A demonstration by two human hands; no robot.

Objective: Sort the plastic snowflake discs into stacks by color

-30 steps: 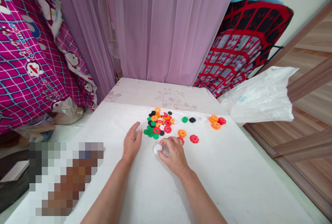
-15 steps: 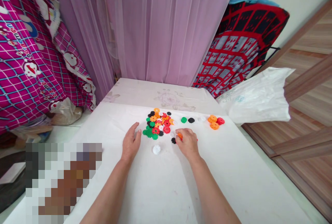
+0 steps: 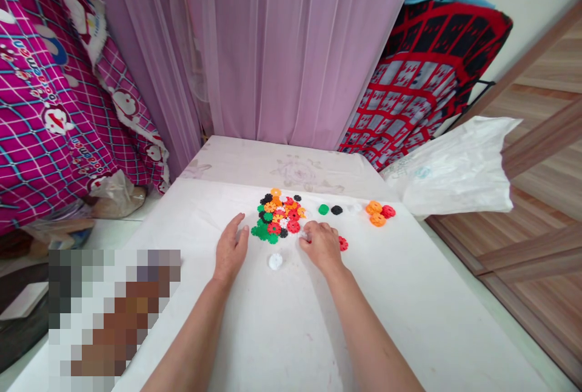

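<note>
A heap of small plastic flower-shaped discs (image 3: 284,213) in green, orange, red, black and white lies on the white cloth. Left of it, my left hand (image 3: 231,249) rests on its edge, fingers apart and holding nothing. My right hand (image 3: 322,243) is just right of the heap, its thumb and finger closed at a white flower-shaped disc (image 3: 302,234). Part of a red disc (image 3: 343,243) shows beyond that hand; what lies under the palm is hidden. Nearer to me is a separate stack of white discs (image 3: 275,261).
Behind my right hand sit a green disc (image 3: 323,209), a black disc (image 3: 336,210) and a faint white disc (image 3: 355,209). Several orange discs (image 3: 376,213) and a red disc (image 3: 388,211) lie farther right. A white plastic bag (image 3: 459,168) stands at the table's right edge.
My right hand has moved slightly left, from beside orange and black discs to the white one. Those two are now hidden, and more of the red disc shows. The left hand stays put.
</note>
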